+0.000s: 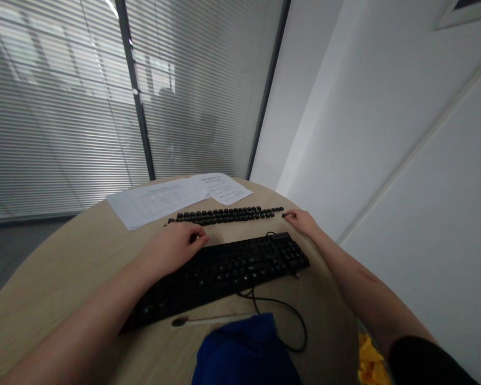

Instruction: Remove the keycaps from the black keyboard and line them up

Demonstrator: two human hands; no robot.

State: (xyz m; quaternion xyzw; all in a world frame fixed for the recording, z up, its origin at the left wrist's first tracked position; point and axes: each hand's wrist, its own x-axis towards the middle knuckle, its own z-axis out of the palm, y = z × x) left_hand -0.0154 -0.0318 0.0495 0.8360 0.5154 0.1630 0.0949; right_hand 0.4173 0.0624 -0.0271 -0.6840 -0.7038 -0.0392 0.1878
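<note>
A black keyboard [240, 266] lies at a slant on the round wooden table, some of its keys gone toward the upper left. Beyond it, loose black keycaps [228, 215] stand in several rows. My left hand [178, 247] hovers at the keyboard's upper left edge, fingers curled and thumb against them; whatever may be in them is hidden. At the right end of the rows, my right hand [302, 220] pinches a small black keycap [284, 215] at the tabletop.
Printed sheets [160, 200] lie at the table's far side. Nearer me are a thin brush [208, 321], a looped black cable [292, 310] and a blue cloth [246, 353]. A white wall [385, 133] rises along the right; something yellow [371, 361] sits below the table edge.
</note>
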